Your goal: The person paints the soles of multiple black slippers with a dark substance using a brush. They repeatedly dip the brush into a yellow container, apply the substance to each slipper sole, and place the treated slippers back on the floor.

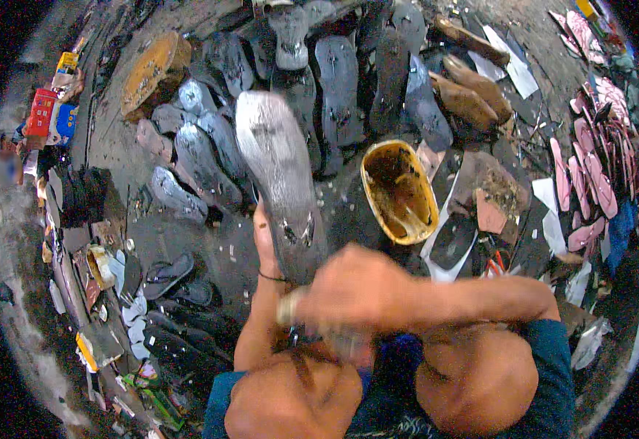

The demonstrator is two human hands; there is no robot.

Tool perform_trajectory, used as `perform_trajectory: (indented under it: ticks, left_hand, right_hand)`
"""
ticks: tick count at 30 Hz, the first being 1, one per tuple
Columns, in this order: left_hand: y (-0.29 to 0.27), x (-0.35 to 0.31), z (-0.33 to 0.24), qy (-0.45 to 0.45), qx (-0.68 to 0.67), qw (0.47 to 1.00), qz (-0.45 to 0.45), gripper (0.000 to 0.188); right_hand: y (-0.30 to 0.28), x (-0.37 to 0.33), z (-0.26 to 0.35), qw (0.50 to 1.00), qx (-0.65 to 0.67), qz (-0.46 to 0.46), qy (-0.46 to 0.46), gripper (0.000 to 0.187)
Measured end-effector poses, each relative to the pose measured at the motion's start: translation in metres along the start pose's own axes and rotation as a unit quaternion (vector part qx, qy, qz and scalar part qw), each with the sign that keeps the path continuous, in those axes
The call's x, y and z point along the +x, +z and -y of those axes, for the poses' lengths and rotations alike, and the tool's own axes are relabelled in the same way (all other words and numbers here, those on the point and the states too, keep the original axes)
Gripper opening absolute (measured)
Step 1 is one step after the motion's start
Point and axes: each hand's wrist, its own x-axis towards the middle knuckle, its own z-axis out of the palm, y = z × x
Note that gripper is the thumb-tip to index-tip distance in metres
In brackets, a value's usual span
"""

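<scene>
A long dark shoe sole (279,161), shiny and pale toward its far end, stands out in the middle. My left hand (264,238) is closed on its left edge; most of the fingers are hidden beneath it. Across the sole's near end is my right hand (356,289), blurred and curled closed. A pale, rounded end (288,309) sticks out by this fist, too smeared to identify. To the right of the sole stands a yellow tub (401,238) with brown, sticky-looking residue inside.
Several dark soles (338,88) lie beyond my hands. Brown shoe-shaped blocks (466,102) sit at far right, near a brown lump (155,73) at far left. Pink sandals (596,179) are spread along the right. Dark sandals (169,276) and scraps lie on the left.
</scene>
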Motion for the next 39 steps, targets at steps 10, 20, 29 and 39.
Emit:
perform_trajectory:
  ticks: [10,20,29,39]
  left_hand:
    - [-0.005,-0.002,0.004,0.000,0.059,0.997,-0.048,0.036]
    - [-0.006,-0.021,0.026,-0.131,-0.179,0.975,-0.026,0.049]
    - [-0.019,0.011,-0.019,0.035,-0.013,0.991,-0.128,0.039]
    - [-0.126,0.124,-0.173,0.267,-0.093,0.901,-0.330,0.049]
  right_hand:
    - [0.012,-0.007,-0.002,0.990,-0.100,-0.058,-0.078,0.035]
    - [-0.055,0.036,-0.118,0.932,-0.018,-0.311,0.187,0.011]
    - [0.018,-0.015,-0.015,0.997,0.005,0.072,0.009,0.033]
    - [0.030,-0.044,-0.006,0.955,0.000,-0.067,0.289,0.019]
